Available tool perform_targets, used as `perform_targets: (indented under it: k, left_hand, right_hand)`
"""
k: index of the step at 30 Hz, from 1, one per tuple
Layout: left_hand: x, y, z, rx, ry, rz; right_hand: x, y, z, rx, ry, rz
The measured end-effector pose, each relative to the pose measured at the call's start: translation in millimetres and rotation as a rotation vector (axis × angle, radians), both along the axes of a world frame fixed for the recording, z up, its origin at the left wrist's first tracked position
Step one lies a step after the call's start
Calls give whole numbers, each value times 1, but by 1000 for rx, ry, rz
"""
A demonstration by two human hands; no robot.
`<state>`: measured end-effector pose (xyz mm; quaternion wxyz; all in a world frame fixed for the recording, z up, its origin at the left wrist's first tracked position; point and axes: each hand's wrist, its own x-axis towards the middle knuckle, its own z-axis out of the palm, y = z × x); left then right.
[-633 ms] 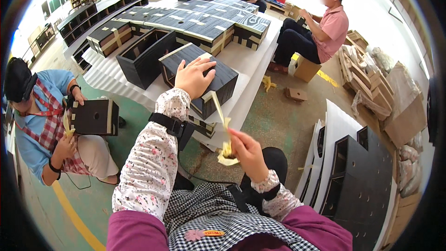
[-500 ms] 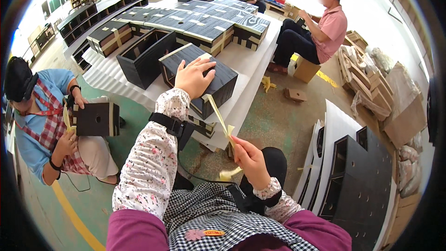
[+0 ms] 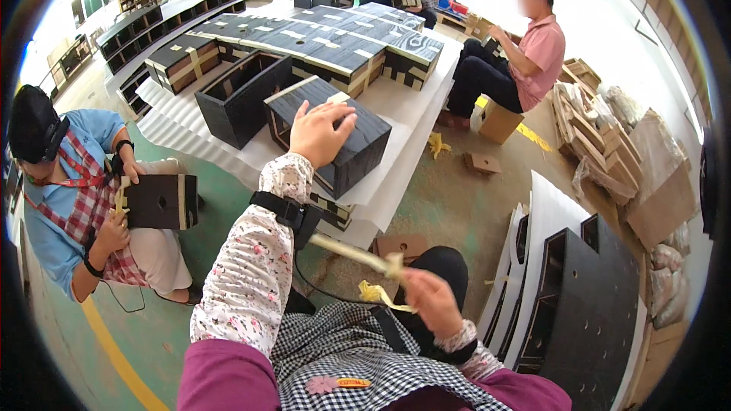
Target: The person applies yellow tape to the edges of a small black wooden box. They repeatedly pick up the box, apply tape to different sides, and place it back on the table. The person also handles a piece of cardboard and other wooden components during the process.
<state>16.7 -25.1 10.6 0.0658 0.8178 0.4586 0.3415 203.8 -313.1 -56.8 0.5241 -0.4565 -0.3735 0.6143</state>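
My left hand (image 3: 323,134) rests on a black wood-grain box (image 3: 360,139) at the near end of the table, its fingers apart and holding nothing. Lower right, before my lap, my right hand (image 3: 432,301) is closed on a strip of pale yellow masking tape (image 3: 346,250), and is slightly blurred. One end of the strip stretches left towards my left forearm, apart from the box. A crumpled piece of yellow tape (image 3: 375,292) hangs below the same hand. Left of the box stands a second black box (image 3: 242,110), open at the top.
Several taped black boxes (image 3: 304,34) cover the white-sheeted table (image 3: 422,118). A co-worker (image 3: 84,183) at left handles a black panel (image 3: 162,202); another person (image 3: 533,61) sits at far right. Black cabinet parts (image 3: 590,297) stand at lower right. Cardboard (image 3: 481,164) lies on the floor.
The tape strip has come away from the box's near face. My right hand has moved right and down with it. My left hand has stayed on the box.
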Motion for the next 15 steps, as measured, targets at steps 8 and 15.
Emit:
perform_targets:
  k: [8, 15]
  left_hand:
    - [-5, -11, -40, -57, -836, 223]
    - [-9, -40, -20, -600, -1386, -99]
  right_hand:
    - [39, 21, 13, 129, 480, -436]
    - [31, 29, -9, 66, 492, -338]
